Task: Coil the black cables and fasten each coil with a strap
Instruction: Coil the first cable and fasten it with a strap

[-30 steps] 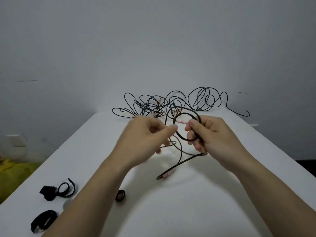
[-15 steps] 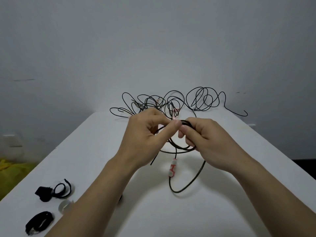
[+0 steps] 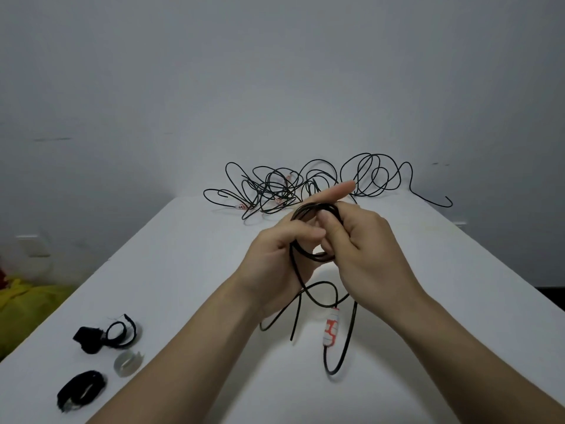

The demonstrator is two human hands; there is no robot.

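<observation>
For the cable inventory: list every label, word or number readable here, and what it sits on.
White tag on the held cable: red print, too blurred to read.
Small tag in the cable pile: dark marks, maybe digits, too small to read.
No other text visible.

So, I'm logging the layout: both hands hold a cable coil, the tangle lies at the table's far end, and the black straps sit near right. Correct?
No: the head view shows the black straps near left on the table. The left hand and right hand do hold the coil; the tangle is at the far end.
</observation>
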